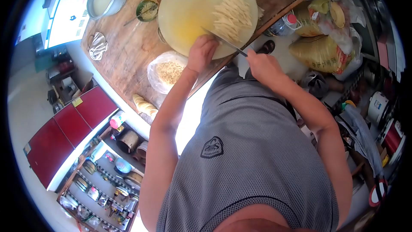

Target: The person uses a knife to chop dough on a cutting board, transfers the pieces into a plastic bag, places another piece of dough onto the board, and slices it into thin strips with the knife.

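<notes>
My right hand is wrapped round the handle of a knife, whose blade reaches left over the near part of a large round board. Fingers bent, my left hand rests at the board's near edge, close to the blade's tip; whether anything is under its fingers is hidden. Pale cut strips lie heaped on the board's right side. The board's middle has a yellow, oily-looking patch. Left of my left hand, a clear plastic bag holds light brown crumbly bits.
On the wooden table stand a metal pot of whitish contents and a small green bowl. A white cloth and a twisted pale roll lie there too. Yellow sacks are at the right, shelves lower left.
</notes>
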Motion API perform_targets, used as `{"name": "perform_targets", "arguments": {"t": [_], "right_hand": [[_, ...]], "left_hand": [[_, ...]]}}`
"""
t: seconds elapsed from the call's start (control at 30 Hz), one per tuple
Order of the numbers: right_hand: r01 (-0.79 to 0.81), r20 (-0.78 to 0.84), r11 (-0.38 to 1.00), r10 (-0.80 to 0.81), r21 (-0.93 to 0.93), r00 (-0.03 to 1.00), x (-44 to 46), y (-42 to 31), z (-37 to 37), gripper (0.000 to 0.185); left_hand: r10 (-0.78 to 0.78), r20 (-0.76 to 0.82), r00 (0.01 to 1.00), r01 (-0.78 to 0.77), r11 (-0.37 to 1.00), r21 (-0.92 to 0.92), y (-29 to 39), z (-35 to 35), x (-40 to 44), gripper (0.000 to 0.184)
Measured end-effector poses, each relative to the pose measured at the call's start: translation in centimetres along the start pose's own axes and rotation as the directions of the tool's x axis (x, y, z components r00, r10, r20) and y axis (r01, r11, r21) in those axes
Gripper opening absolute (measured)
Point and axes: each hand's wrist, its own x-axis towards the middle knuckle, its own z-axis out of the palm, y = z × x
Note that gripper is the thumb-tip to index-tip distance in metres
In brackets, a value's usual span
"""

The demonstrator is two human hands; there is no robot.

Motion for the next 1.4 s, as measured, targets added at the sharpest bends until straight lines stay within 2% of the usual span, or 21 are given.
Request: {"name": "perform_targets", "arguments": {"t": [0.07,0.27,0.47,0.77,1.17,1.23,1.4], "right_hand": [[0.010,0.008,1.000,-0.010,0.003,1.000,-0.5,-0.1,-0.9,0.014],[0.004,-0.003,1.000,-0.004,-0.001,1.000,0.9,0.8,1.2,0.015],[0.001,0.012,1.000,-0.001,0.004,1.000,-0.9,0.4,0.1,0.014],[0.036,-0.053,0.999,-0.034,0.033,0.998,1.1,0.6,1.8,0.011],[0.022,0.021,0.998,-0.021,-0.052,1.000,-0.4,0.6,0.0,0.012],[0.040,-0.039,0.999,-0.041,-0.027,0.998,-1.1,0.8,0.3,0.014],[0.025,0.005,1.000,-0.024,-0.018,1.000,1.0,0.2,1.3,0.013]], "left_hand": [[0.006,-0.041,0.999,-0.005,0.999,0.039,-0.1,0.2,0.0,0.013],[0.000,-0.029,1.000,0.002,0.999,0.049,0.1,0.0,0.0,0.013],[-0.003,-0.020,1.000,0.003,1.000,0.024,0.3,-0.1,0.1,0.016],[0.010,0.012,1.000,-0.011,0.998,0.066,-0.1,0.0,-0.1,0.018],[0.010,-0.025,1.000,-0.009,0.999,0.038,0.4,-0.4,-0.2,0.017],[-0.002,-0.030,1.000,0.004,0.999,0.046,0.5,-0.3,-0.4,0.017],[-0.011,-0.018,1.000,0.011,1.000,0.018,0.1,-0.2,-0.5,0.019]]}}
